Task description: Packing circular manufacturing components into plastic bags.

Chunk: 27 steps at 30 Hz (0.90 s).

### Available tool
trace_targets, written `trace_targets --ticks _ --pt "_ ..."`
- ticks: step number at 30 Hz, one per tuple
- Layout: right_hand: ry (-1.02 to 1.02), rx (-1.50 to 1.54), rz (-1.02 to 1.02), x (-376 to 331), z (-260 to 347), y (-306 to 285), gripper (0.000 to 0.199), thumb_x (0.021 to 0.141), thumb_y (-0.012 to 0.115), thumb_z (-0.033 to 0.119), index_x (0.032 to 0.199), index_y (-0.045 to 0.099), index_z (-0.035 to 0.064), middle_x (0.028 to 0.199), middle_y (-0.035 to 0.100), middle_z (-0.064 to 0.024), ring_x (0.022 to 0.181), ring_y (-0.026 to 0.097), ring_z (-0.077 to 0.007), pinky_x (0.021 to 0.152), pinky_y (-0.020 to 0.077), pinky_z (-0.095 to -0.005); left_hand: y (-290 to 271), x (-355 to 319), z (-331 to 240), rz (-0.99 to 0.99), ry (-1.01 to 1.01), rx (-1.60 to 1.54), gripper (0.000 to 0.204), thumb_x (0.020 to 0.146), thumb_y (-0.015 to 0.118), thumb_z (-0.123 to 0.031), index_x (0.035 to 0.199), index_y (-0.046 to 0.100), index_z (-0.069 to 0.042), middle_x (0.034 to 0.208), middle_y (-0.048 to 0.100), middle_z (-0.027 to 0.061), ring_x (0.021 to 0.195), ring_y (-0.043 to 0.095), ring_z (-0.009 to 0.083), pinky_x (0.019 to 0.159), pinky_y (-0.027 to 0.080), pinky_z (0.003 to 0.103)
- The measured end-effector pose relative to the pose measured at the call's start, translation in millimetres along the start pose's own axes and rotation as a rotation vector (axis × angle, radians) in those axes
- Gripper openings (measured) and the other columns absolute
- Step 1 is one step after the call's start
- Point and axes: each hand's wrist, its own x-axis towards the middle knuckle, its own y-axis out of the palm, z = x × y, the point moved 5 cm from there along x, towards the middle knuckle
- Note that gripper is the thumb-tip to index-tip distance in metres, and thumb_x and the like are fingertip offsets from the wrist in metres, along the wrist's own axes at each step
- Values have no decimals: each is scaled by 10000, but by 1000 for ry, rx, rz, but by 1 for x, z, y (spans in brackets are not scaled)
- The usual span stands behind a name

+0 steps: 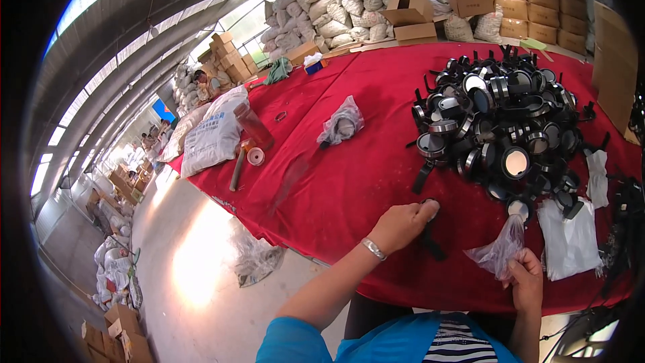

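My left hand, with a silver bracelet on its wrist, is closed around a black piece; a dark strip of it sticks out below the fingers, and the rest is hidden. My right hand pinches the edge of a clear plastic bag. The narrow end of this bag reaches up to a round silver-faced piece at the near edge of the pile. Beyond both hands is a large heap of round black-and-silver pieces with black arms. Beside my right hand lies a stack of flat clear bags.
A bagged round piece lies mid-table on the red cloth. At left are a white sack, a reddish bottle and a hammer-like tool. Open cartons and stacked sacks stand beyond. A person sits far left.
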Motion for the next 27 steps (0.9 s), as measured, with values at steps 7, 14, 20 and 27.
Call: trace_targets --ticks 7,14,20,27 --pt "-5 -33 -11 4 1 4 64 861 583 106 832 548 62 704 588 -8 551 517 -58 478 411 -188 17 5 3 -12 -68 242 425 818 606 -350 1042 556 7 972 595 233 897 601 376 760 493 450" --pt "-23 -21 16 3 3 3 70 860 587 107 825 548 62 707 592 -13 565 532 -63 496 421 -192 17 -27 15 -203 -156 198 336 830 587 -195 1110 514 -23 990 522 215 845 578 399 731 489 472" --pt "-36 -49 10 -4 2 0 64 862 584 102 828 550 60 707 596 -24 571 541 -76 492 418 -193 23 -40 13 -407 -135 166 284 810 608 -174 1037 523 -27 946 532 195 827 568 389 696 477 473" --pt "-20 -54 32 12 14 19 128 913 546 180 903 578 56 734 590 -16 574 515 -84 508 403 -216 14 -36 29 -157 -295 -1174 199 917 501 -145 1089 532 -51 899 633 83 755 627 137 580 529 260"
